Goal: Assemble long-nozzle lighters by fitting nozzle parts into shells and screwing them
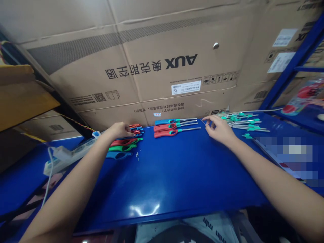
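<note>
My left hand is at the back left of the blue table, its fingers curled down and closed around a lighter handle in a row of red, green, blue and orange lighter handles. What exactly lies under the fingertips is partly hidden. My right hand is at the back right, thumb and fingers pinched together, with a thin wire showing at the tips. Just behind it lies a bundle of metal lighter rods with green ends. Between my hands rest several whole lighters, red and blue, their rods pointing right.
A large cardboard box stands along the back edge of the blue table. A white power strip with cables is at the left. Toward the right are a flat dark-edged item, a blue metal post and a clear bottle.
</note>
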Available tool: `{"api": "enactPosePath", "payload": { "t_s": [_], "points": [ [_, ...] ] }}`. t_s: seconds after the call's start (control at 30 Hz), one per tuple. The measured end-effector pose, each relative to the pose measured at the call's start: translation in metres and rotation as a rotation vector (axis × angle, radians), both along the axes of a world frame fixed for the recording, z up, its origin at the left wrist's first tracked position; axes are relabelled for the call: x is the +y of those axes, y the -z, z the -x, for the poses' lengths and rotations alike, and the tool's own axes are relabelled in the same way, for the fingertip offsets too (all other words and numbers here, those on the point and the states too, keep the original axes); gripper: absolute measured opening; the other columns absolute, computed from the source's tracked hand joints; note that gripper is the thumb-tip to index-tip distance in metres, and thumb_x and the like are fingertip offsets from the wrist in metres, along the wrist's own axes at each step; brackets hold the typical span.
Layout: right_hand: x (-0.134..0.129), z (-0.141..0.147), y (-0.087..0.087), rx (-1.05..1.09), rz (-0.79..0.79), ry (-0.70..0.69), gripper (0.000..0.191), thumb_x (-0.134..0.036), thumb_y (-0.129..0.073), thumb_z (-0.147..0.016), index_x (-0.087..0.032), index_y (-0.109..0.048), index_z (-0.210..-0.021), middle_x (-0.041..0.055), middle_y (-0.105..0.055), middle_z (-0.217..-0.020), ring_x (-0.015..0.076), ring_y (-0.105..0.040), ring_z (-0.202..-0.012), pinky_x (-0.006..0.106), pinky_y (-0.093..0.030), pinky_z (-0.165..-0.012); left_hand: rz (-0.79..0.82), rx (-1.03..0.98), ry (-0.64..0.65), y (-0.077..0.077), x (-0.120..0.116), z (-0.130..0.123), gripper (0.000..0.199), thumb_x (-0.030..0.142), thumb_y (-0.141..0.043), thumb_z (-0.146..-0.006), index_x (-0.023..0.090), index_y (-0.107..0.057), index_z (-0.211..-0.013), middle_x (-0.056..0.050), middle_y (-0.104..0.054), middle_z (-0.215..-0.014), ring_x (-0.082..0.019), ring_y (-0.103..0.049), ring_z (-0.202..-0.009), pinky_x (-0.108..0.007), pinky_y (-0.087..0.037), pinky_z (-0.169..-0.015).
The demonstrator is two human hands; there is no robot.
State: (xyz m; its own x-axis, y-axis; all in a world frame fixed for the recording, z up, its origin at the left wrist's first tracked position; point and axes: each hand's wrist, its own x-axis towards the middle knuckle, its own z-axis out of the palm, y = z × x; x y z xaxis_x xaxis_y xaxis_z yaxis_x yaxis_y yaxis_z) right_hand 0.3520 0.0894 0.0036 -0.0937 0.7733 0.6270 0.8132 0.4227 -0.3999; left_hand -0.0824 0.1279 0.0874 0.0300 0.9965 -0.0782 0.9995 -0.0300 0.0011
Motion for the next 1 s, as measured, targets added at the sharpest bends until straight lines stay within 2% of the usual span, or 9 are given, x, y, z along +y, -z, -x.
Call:
{"api": "enactPosePath", "payload": {
  "t_s": [0.17, 0.37, 0.47, 0.57, 0.67, 0.77, 0.9, 1.0],
  "points": [
    [-0.003, 0.006, 0.002, -0.005, -0.008, -0.03, 0.023, -0.02, -0.052, -0.084, -0.017, -0.07, -0.099, 0.0063, -0.068, -0.088, 0.0157, -0.055, -0.058, 0.031, -0.045, -0.063, -0.053, -0.005, 0.034, 0.005, -0.004, 0.002, 0.018, 0.041, -0.07, -0.069, 0.024, -0.075, -0.071, -0.002, -0.074, -0.073, -0.022, -0.067, -0.076, -0.026, -0.042, -0.061],
    [-0.01, 0.015, -0.001, 0.002, -0.035, -0.085, 0.022, -0.02, -0.051, -0.087, -0.017, -0.069, -0.099, 0.0053, -0.066, -0.081, 0.0158, -0.055, -0.058, 0.031, -0.044, -0.059, -0.244, -0.012, 0.072, -0.004, -0.009, -0.004, 0.024, 0.037, -0.057, -0.088, 0.019, -0.073, -0.09, -0.009, -0.075, -0.091, -0.025, -0.068, -0.084, -0.028, -0.045, -0.065],
    [-0.017, 0.023, -0.004, -0.001, -0.069, -0.159, 0.021, -0.019, -0.05, -0.09, -0.017, -0.068, -0.101, 0.0049, -0.064, -0.081, 0.0152, -0.055, -0.059, 0.031, -0.044, -0.059, -0.314, -0.006, 0.116, -0.009, -0.028, -0.028, 0.026, 0.039, -0.055, -0.093, 0.019, -0.07, -0.096, -0.011, -0.074, -0.093, -0.028, -0.068, -0.086, -0.03, -0.046, -0.066],
    [-0.027, 0.035, -0.006, 0.021, -0.075, -0.314, 0.019, -0.019, -0.051, -0.092, -0.018, -0.067, -0.104, 0.0049, -0.064, -0.086, 0.0141, -0.055, -0.062, 0.031, -0.047, -0.063, -0.335, -0.018, 0.255, -0.006, -0.06, -0.068, 0.02, 0.036, -0.055, -0.096, 0.021, -0.068, -0.098, -0.007, -0.073, -0.101, -0.025, -0.068, -0.094, -0.03, -0.048, -0.074],
    [-0.037, 0.046, -0.007, 0.054, 0.023, -0.523, 0.02, -0.023, -0.058, -0.092, -0.021, -0.065, -0.111, 0.0045, -0.063, -0.092, 0.0132, -0.056, -0.066, 0.029, -0.049, -0.063, -0.295, -0.016, 0.513, 0.008, -0.093, -0.109, 0.015, 0.028, -0.057, -0.097, 0.018, -0.068, -0.095, -0.008, -0.074, -0.099, -0.024, -0.07, -0.09, -0.031, -0.05, -0.075],
    [-0.045, 0.054, -0.007, 0.056, 0.198, -0.697, 0.027, -0.026, -0.067, -0.088, -0.022, -0.065, -0.115, 0.0056, -0.063, -0.102, 0.0124, -0.056, -0.07, 0.029, -0.051, -0.065, -0.196, -0.107, 0.708, 0.032, -0.112, -0.138, 0.014, 0.027, -0.06, -0.096, 0.016, -0.068, -0.095, -0.008, -0.074, -0.096, -0.024, -0.07, -0.086, -0.03, -0.05, -0.071],
    [-0.045, 0.056, -0.002, 0.011, 0.399, -0.845, 0.028, -0.024, -0.071, -0.084, -0.021, -0.067, -0.111, 0.0065, -0.06, -0.109, 0.0146, -0.059, -0.084, 0.03, -0.053, -0.077, -0.14, -0.244, 0.794, 0.063, -0.117, -0.154, 0.012, 0.029, -0.065, -0.094, 0.018, -0.07, -0.089, -0.004, -0.074, -0.091, -0.022, -0.07, -0.087, -0.029, -0.05, -0.07],
    [-0.043, 0.054, 0.0, -0.027, 0.482, -0.897, 0.019, -0.024, -0.07, -0.085, -0.02, -0.069, -0.103, 0.0066, -0.058, -0.111, 0.0163, -0.061, -0.095, 0.033, -0.052, -0.088, -0.129, -0.32, 0.829, 0.072, -0.115, -0.152, 0.015, 0.033, -0.071, -0.09, 0.02, -0.069, -0.097, -0.003, -0.074, -0.098, -0.02, -0.068, -0.095, -0.027, -0.052, -0.078]
  ]
}}
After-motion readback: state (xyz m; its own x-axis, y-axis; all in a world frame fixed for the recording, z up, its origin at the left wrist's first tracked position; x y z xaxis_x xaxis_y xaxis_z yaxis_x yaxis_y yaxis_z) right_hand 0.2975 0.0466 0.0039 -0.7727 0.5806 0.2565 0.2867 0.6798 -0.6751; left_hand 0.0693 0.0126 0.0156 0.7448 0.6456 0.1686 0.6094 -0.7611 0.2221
